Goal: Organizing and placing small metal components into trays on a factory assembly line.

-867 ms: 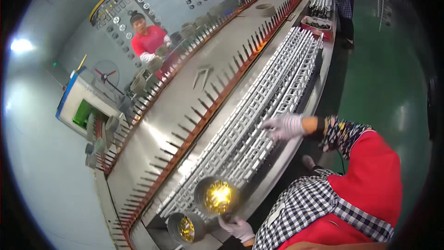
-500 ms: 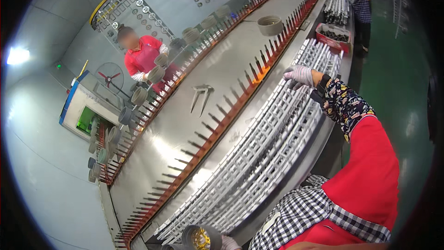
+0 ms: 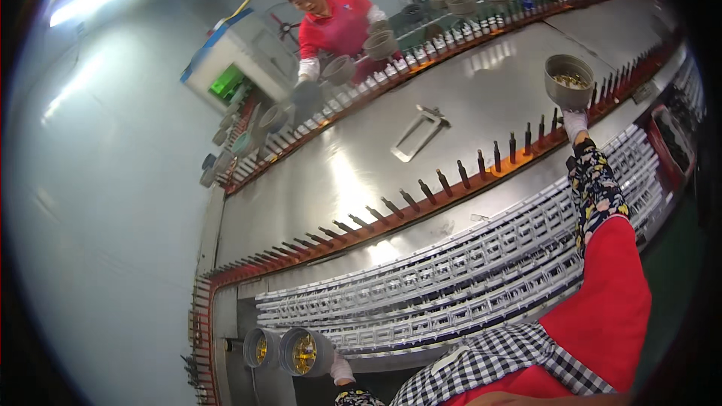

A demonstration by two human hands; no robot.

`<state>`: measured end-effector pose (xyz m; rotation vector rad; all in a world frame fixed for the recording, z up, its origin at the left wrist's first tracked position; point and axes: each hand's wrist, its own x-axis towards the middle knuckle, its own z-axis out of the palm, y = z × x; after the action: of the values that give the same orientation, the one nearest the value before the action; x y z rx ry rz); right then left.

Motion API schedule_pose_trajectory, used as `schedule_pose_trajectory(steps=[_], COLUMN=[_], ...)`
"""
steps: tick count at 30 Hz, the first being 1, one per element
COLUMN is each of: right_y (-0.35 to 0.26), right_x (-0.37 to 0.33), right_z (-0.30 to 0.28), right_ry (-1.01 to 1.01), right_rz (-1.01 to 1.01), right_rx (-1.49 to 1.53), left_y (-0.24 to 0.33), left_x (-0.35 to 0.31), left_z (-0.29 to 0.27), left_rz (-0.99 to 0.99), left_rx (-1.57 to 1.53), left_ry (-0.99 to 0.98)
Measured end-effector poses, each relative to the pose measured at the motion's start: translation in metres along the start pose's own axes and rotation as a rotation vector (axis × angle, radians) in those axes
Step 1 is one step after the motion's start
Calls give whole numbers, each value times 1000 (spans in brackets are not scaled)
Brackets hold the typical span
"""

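Observation:
My gloved right hand (image 3: 575,125) is closed on a round grey bowl (image 3: 564,95), held near the far-right row of upright pins. Small gold-coloured pieces lie in the bowl. At the lower left, my gloved left hand (image 3: 341,370) grips the side of a grey cup (image 3: 323,349), its fingers partly hidden behind it. Gold-coloured pieces (image 3: 304,352) fill that cup. A second grey cup (image 3: 250,347) with similar pieces stands just left of it. Long stacks of silvery, ladder-like metal strips (image 3: 451,269) lie between my two arms.
A rail of upright dark pins (image 3: 481,164) runs along the metal table (image 3: 301,203). On the table lies a flat metal frame (image 3: 410,143). Across it, a person in red (image 3: 331,26) works beside several grey bowls. A red box (image 3: 671,146) of dark parts is at right.
My right hand, earlier over the metal strips, now holds the grey bowl that stood on the table. The view has turned, and my left hand stays at its cup.

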<state>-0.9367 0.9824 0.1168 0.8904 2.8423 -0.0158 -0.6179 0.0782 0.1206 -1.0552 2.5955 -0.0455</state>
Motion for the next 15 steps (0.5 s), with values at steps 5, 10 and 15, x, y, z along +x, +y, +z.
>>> schedule_pose_trajectory(steps=[5, 10, 15], right_y=[-1, 19, -11], right_x=[-3, -41, -193], right_z=[31, -90, -206], right_ry=[683, 939, 656], right_rz=[-153, -171, -446], right_rx=[496, 1061, 1157], left_y=[-14, -33, 16], left_x=[5, 35, 33], left_z=[-8, 3, 10], left_rz=[-6, 97, 347], left_rx=[55, 255, 197], left_ry=[-14, -24, 167])
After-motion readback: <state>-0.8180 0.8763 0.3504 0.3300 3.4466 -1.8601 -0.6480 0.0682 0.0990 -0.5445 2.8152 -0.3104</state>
